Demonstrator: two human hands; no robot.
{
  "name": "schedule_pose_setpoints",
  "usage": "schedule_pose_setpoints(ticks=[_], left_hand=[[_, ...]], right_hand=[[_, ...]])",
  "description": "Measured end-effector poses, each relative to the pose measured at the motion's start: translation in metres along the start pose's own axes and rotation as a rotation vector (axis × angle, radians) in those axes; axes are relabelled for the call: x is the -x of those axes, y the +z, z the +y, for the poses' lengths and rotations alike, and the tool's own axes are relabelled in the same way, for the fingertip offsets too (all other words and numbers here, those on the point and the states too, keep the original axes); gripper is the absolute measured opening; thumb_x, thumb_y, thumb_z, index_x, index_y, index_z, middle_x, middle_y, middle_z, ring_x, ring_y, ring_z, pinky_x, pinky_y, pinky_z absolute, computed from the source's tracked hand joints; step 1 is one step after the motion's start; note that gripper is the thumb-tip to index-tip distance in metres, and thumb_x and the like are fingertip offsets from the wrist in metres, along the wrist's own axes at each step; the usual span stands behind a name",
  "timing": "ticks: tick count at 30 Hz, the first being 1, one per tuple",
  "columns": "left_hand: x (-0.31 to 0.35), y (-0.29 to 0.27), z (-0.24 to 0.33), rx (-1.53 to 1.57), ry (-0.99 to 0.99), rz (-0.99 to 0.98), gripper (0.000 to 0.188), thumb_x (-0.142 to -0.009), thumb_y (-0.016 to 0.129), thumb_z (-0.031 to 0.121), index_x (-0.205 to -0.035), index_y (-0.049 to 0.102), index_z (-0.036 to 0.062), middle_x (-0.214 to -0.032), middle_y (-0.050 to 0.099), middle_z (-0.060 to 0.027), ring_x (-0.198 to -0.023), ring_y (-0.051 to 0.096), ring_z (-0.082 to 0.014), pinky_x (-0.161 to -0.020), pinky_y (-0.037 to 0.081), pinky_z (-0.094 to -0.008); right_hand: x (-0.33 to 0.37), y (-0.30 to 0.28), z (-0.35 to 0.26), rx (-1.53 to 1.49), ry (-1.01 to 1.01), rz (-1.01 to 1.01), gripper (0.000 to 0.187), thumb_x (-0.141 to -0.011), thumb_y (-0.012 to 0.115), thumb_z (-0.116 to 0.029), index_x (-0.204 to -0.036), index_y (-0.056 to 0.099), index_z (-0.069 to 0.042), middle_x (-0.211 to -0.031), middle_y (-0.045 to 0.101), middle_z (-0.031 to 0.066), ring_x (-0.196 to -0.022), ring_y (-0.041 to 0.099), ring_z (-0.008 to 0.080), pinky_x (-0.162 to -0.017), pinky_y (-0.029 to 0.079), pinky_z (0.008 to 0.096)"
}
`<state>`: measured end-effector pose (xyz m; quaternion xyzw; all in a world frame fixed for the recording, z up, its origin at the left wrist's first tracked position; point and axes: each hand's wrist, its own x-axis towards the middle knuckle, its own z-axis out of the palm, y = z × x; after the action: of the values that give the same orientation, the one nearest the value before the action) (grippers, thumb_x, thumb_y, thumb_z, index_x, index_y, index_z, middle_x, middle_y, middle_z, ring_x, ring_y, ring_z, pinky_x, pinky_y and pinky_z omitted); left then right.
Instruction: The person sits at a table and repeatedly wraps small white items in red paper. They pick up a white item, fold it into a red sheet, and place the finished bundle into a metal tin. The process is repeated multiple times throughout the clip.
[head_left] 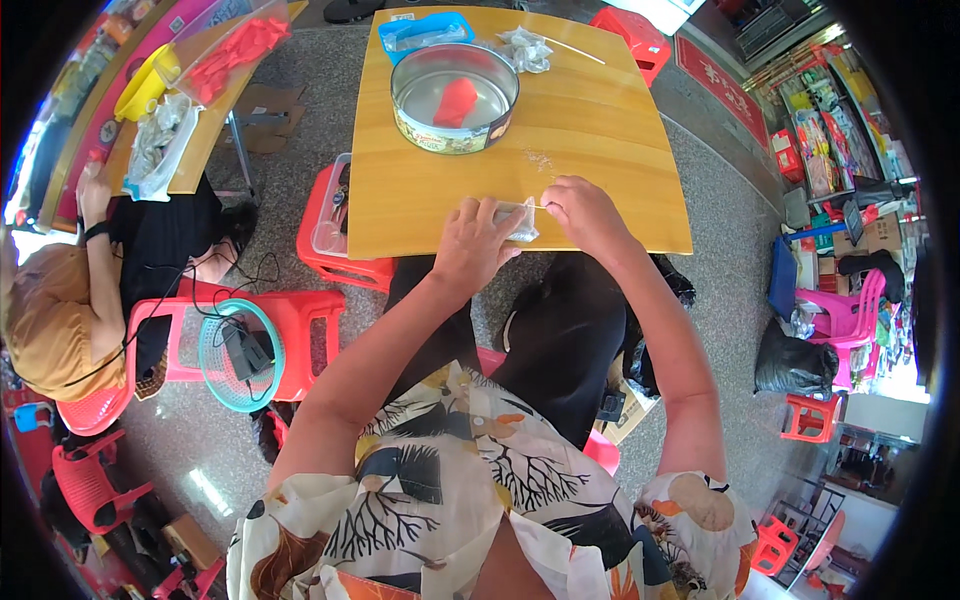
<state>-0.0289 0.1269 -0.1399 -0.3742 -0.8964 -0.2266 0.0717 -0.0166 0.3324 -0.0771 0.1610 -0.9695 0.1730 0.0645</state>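
Observation:
At the near edge of the wooden table (590, 130), a small clear plastic bag (524, 224) lies under my left hand (474, 237). My left fingers press down on the bag, with the thumb along its near side. My right hand (583, 213) is pinched closed just right of the bag. A thin pale strand or stick (540, 207) runs from its fingertips to the bag's edge; its exact kind is too small to tell. Beyond my hands stands a round open tin (455, 138) with a red piece (456, 102) inside.
A blue basket (425, 32) and crumpled clear plastic bags (526, 50) sit at the table's far side. A clear bin (330, 215) on a red stool (345, 268) stands left of the table. Further left, another person (65, 310) sits near a turquoise basket (240, 355).

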Motion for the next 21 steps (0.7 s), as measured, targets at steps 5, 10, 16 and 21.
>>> schedule_pose_setpoints(ticks=[5, 10, 16, 21], left_hand=[[0.000, -0.001, 0.000, -0.009, -0.009, -0.016, 0.057, -0.074, 0.076, 0.030, -0.127, 0.058, 0.0226, -0.112, 0.046, -0.0059, -0.107, 0.047, -0.0266, -0.088, 0.044, -0.0423], [0.000, -0.003, 0.001, 0.011, -0.006, -0.011, 0.055, -0.074, 0.075, 0.029, -0.126, 0.058, 0.0220, -0.112, 0.047, -0.0061, -0.107, 0.048, -0.0269, -0.088, 0.044, -0.0426], [0.000, 0.001, -0.002, 0.019, 0.001, 0.011, 0.054, -0.075, 0.075, 0.029, -0.125, 0.058, 0.0223, -0.112, 0.047, -0.0057, -0.106, 0.048, -0.0266, -0.088, 0.044, -0.0425], [0.001, -0.001, 0.000, 0.005, -0.003, 0.000, 0.053, -0.075, 0.075, 0.030, -0.125, 0.058, 0.0231, -0.112, 0.046, -0.0048, -0.106, 0.048, -0.0262, -0.088, 0.044, -0.0421]], right_hand=[[-0.006, 0.004, -0.007, 0.135, -0.007, -0.086, 0.008, -0.080, 0.057, -0.004, -0.081, 0.064, 0.000, -0.083, 0.062, 0.0138, -0.089, 0.061, 0.0320, -0.076, 0.052, 0.0421], [-0.013, 0.010, -0.005, 0.218, -0.016, -0.110, 0.010, -0.078, 0.055, 0.000, -0.079, 0.065, 0.001, -0.084, 0.063, 0.0169, -0.086, 0.063, 0.0343, -0.073, 0.053, 0.0438], [-0.020, 0.009, -0.008, 0.236, 0.017, -0.164, 0.010, -0.075, 0.056, -0.001, -0.077, 0.065, 0.001, -0.079, 0.064, 0.0194, -0.079, 0.065, 0.0376, -0.071, 0.053, 0.0459], [-0.026, 0.018, -0.006, 0.280, 0.045, -0.196, 0.007, -0.072, 0.059, -0.002, -0.073, 0.066, 0.002, -0.077, 0.065, 0.0214, -0.077, 0.065, 0.0388, -0.069, 0.053, 0.0455]])
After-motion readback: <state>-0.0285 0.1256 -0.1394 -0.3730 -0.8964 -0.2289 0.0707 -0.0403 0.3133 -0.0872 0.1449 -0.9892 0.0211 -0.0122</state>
